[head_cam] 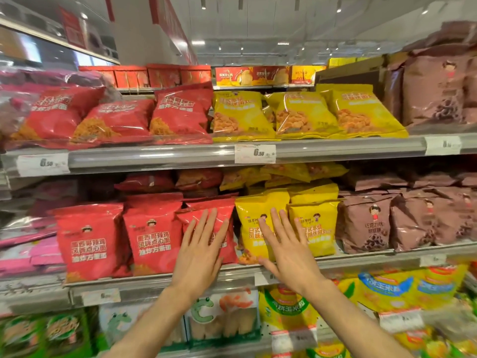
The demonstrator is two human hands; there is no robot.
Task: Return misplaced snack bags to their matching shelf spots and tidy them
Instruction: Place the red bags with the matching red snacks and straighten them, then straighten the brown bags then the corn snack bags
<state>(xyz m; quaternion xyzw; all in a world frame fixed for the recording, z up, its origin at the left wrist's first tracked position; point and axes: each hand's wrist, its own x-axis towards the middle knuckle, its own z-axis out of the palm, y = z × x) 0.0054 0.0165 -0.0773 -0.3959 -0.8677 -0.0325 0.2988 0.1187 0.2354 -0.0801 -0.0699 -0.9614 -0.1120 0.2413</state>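
Observation:
On the middle shelf stand red snack bags at the left, yellow ones in the centre and brown ones at the right. My left hand lies flat, fingers spread, against the rightmost red bag. My right hand lies flat, fingers spread, against the leftmost yellow bag. Neither hand grips anything. A second yellow bag stands just right of my right hand. The upper shelf carries red bags at the left and yellow bags at the right.
Brown bags fill the right of the middle shelf, pink packs the far left. Behind the front row lie loose red and yellow bags. The bottom shelf holds green, white and yellow packs. Price tags sit on the shelf rails.

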